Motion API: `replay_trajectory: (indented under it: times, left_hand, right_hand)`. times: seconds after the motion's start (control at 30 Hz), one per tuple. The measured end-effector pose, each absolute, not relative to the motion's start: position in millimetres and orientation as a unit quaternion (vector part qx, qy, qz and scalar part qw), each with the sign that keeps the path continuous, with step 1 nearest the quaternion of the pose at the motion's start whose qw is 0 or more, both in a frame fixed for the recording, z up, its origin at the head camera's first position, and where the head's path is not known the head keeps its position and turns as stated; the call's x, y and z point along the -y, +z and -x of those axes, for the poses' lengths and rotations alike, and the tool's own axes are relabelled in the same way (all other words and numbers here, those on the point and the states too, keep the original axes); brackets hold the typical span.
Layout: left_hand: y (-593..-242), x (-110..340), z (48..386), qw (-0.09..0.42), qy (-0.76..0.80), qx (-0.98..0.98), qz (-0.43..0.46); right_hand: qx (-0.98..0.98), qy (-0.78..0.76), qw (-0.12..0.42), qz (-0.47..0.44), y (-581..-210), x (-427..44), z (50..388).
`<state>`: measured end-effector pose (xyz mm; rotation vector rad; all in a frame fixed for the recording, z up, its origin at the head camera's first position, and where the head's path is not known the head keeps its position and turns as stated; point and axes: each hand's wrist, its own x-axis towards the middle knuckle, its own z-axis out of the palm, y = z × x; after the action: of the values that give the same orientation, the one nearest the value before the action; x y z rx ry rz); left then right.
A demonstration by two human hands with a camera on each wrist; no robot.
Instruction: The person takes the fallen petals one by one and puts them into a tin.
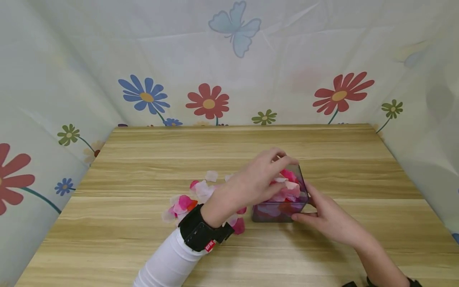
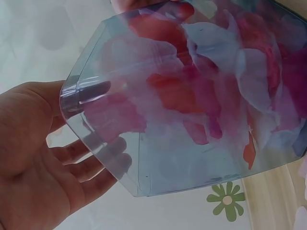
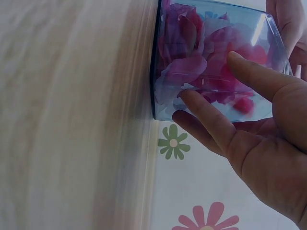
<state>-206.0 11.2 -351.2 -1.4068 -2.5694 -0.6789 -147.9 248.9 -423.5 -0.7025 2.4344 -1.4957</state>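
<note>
A clear bluish plastic box (image 1: 277, 213) stands on the table, filled with pink, red and white artificial flower petals (image 1: 288, 191). My left hand (image 1: 256, 179) is over the box's open top, thumb and fingers spread apart. In the left wrist view, the fingertips (image 2: 122, 158) of this left hand show through the clear wall, just inside the rim. No petal is plainly pinched there. My right hand (image 1: 330, 219) grips the box at its right side, thumb on the near wall. The right wrist view shows the right thumb (image 3: 254, 74) and fingers against the plastic.
Loose petals (image 1: 184, 203) in pink, white and orange lie on the wooden table (image 1: 143, 159) left of the box, partly hidden by my left forearm. A flower-printed cloth (image 1: 179, 52) rises behind the table and along both sides.
</note>
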Motion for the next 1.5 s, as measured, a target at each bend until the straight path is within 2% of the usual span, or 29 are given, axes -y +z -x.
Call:
replay_trajectory:
  times: [0.43,0.67,0.8,1.17,1.5]
  left_hand:
    - [-347.4,1.3,209.3,0.115,-0.271,0.834,0.467]
    - [-349.3,13.9,211.6,0.155,-0.284,0.843,0.43]
    - [-353.1,23.8,211.5,0.158,-0.282,0.86,0.394]
    - [-369.4,48.9,213.9,0.125,-0.269,0.897,0.326]
    - [-380.8,62.9,208.9,0.008,-0.209,0.932,0.298]
  right_hand:
    - [-0.831,-0.498,0.094,0.23,-422.7,-249.3,147.2]
    - [-0.835,-0.489,0.087,0.235,-421.9,-248.9,147.4]
    - [-0.84,-0.484,0.089,0.228,-422.9,-249.4,147.6]
    - [-0.838,-0.487,0.086,0.23,-423.0,-247.9,146.7]
    - [-0.841,-0.481,0.081,0.235,-425.5,-248.7,147.8]
